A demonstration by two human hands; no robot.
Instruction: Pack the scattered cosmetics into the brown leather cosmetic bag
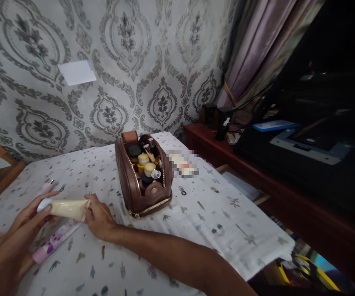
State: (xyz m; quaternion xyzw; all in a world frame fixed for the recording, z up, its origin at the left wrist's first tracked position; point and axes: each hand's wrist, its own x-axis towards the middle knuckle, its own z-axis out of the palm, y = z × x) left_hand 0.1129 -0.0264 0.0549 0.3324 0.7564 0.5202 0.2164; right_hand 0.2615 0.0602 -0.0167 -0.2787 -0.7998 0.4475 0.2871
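A pale yellow tube point(69, 209) with a white cap lies level between my two hands at the left, above the patterned cloth. My left hand point(31, 220) grips its capped end, and my right hand point(100, 218) pinches the flat end. Below it on the cloth rests a pink and purple tube point(54, 241). Another slim pink item point(46, 188) lies behind my left hand. To the right of my hands stands a brown bag point(143, 197), unzipped, with several jars and bottles inside.
A blurred-out flat item point(183, 163) lies right of the bag. Beyond the cloth point(227, 230), a dark red cabinet point(208, 139) holds a small dropper bottle point(222, 129) and a large black screen. A partly open drawer point(242, 187) is below. Patterned wallpaper rises behind.
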